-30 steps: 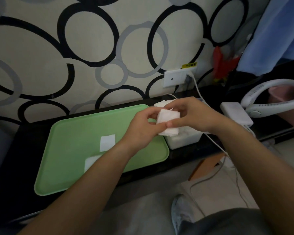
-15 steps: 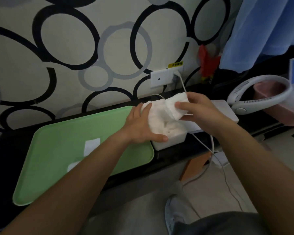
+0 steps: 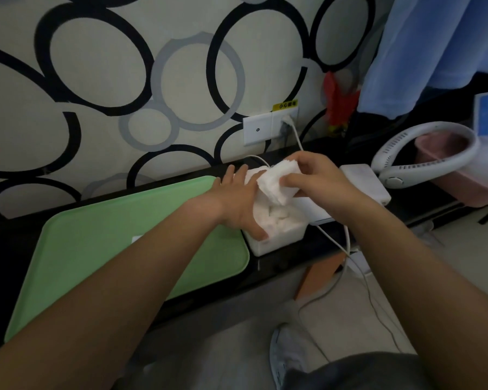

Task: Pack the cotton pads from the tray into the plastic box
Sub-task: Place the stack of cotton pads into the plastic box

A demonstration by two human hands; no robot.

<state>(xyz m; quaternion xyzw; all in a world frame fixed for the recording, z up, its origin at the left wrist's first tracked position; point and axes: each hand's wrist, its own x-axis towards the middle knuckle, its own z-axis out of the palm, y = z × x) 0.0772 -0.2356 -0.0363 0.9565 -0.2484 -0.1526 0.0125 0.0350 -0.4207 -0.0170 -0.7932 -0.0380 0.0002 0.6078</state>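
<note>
Background: pale wall (image 3: pixel 119 88) printed with black and grey rings; beneath it a black counter (image 3: pixel 290 261) crossing mid-frame. Item, task object: stack of cotton pads (image 3: pixel 275 184), white, square-cut, soft and fibrous, layered edges showing, tilted above the plastic box (image 3: pixel 273 243) at centre frame. Box: translucent white, rectangular, open-topped, just right of the green tray (image 3: pixel 110 257), already crowded with packed pads (image 3: pixel 281 218). Right hand (image 3: pixel 321 184): fingers and thumb curled round the stack, grasping it. Left hand (image 3: pixel 237 205): fingers extended flat against the box's left side and its contents, thumb on the near rim. Tray: one pad corner (image 3: pixel 137 237) visible beside the left forearm. Right of frame: white neck fan (image 3: pixel 423 156).
</note>
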